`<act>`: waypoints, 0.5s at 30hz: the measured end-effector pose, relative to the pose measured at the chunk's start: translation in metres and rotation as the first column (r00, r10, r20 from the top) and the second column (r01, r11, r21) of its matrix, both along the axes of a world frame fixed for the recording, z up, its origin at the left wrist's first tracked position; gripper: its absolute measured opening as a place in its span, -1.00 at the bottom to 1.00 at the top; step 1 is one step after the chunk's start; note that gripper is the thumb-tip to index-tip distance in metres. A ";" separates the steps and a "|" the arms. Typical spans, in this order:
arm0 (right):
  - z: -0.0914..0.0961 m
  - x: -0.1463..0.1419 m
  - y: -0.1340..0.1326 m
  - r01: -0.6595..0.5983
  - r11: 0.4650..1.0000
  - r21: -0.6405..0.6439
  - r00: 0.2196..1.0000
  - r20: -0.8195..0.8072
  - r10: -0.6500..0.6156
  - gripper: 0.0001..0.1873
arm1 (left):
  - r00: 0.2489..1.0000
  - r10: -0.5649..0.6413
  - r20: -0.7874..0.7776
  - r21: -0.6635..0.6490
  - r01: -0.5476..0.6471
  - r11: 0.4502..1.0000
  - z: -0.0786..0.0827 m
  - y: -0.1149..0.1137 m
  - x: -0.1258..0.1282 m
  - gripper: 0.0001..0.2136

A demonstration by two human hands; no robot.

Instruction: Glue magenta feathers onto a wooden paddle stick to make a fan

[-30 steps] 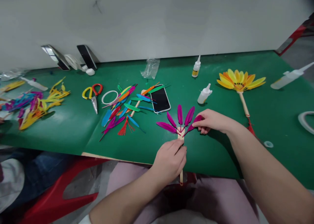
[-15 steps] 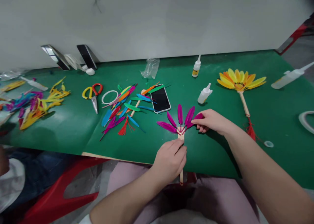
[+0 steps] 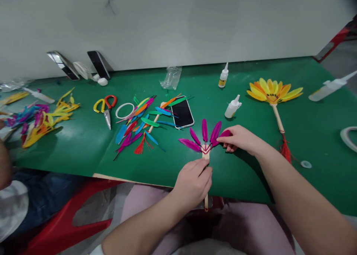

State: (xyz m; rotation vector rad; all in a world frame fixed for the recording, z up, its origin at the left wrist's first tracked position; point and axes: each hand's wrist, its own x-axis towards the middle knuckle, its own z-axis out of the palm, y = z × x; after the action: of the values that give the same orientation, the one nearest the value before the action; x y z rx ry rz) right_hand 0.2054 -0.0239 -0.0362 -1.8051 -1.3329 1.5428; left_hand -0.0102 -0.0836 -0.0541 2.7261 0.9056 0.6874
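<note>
My left hand [image 3: 194, 181] is closed around a flat wooden fan handle [image 3: 205, 155], whose lower end sticks out past the table edge. Several magenta feathers [image 3: 204, 130] spread like a fan from the top of that handle. With thumb and fingers my right hand [image 3: 237, 139] pinches the rightmost magenta feather [image 3: 226, 133], its inner end lying at the handle's top. Beyond my right hand a small white glue bottle [image 3: 233, 107] stands upright, and a second glue bottle [image 3: 223, 77] with a yellow label stands farther back.
A yellow feather fan [image 3: 275, 93] with a red tassel lies right, near a tape roll [image 3: 348, 137] and a large bottle [image 3: 327, 89]. Left are a phone [image 3: 182, 112], loose feathers [image 3: 147, 120], scissors [image 3: 106, 110] and another person's arm [image 3: 5, 162].
My hands stay almost in place, with the right hand shifting very slightly on the feather. At far left, the other person's arm has moved in over the table.
</note>
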 end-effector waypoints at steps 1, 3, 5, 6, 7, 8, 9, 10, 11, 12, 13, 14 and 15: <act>0.000 0.001 0.000 -0.003 1.000 0.000 1.000 -0.006 0.003 -0.68 | 1.000 0.001 0.000 0.001 -0.001 1.000 0.000 0.000 0.000 -0.81; -0.001 0.002 -0.001 0.002 1.000 0.004 1.000 -0.023 -0.002 -0.69 | 1.000 0.002 0.002 0.003 -0.002 1.000 0.000 0.000 0.000 -0.82; -0.002 0.003 -0.002 0.015 1.000 0.009 0.999 -0.036 -0.015 -0.67 | 1.000 0.002 0.003 0.002 -0.002 1.000 0.000 0.000 -0.001 -0.82; -0.002 0.004 -0.002 0.027 1.000 0.012 0.999 -0.039 -0.026 -0.65 | 1.000 0.001 0.003 -0.001 -0.001 1.000 0.000 0.000 -0.001 -0.82; -0.003 0.005 -0.003 0.043 0.999 0.017 0.998 -0.035 -0.043 -0.61 | 1.000 -0.001 0.001 -0.003 0.001 1.000 0.000 0.000 -0.001 -0.82; -0.002 0.006 -0.004 0.066 0.997 0.026 0.998 -0.024 -0.065 -0.57 | 1.000 -0.003 0.000 -0.006 0.003 1.000 0.000 0.000 -0.001 -0.82; -0.002 0.007 -0.005 0.097 0.994 0.047 0.995 -0.004 -0.097 -0.54 | 1.000 -0.004 0.001 -0.006 0.004 1.000 0.000 0.000 -0.001 -0.82; 0.000 0.008 -0.006 0.141 0.986 0.085 0.989 0.028 -0.144 -0.52 | 1.000 -0.004 0.004 -0.006 0.004 1.000 0.000 0.000 -0.001 -0.82; 0.001 0.009 -0.008 0.193 0.971 0.144 0.977 0.068 -0.204 -0.52 | 1.000 -0.003 0.011 -0.003 0.003 1.000 0.000 0.000 0.000 -0.82; 0.003 0.009 -0.011 0.240 0.946 0.219 0.957 0.107 -0.268 -0.54 | 1.000 -0.001 0.022 0.000 0.001 1.000 0.000 0.000 0.000 -0.82; 0.005 0.008 -0.015 0.275 0.913 0.300 0.935 0.139 -0.327 -0.58 | 0.999 0.000 0.036 0.003 0.000 1.000 0.001 0.000 0.000 -0.81; 0.007 0.006 -0.019 0.296 0.879 0.375 0.914 0.155 -0.374 -0.61 | 0.999 -0.001 0.050 0.003 0.000 1.000 0.001 0.000 -0.001 -0.81; 0.009 0.004 -0.025 0.305 0.847 0.435 0.900 0.160 -0.406 -0.64 | 0.998 -0.002 0.065 0.003 0.002 1.000 0.002 0.000 -0.001 -0.81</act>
State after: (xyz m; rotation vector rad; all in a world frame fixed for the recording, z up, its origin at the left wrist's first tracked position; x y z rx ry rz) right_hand 0.2092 -0.0484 -0.0275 -1.8785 -1.2134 0.7974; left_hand -0.0112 -0.0841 -0.0520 2.6901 0.8876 0.7731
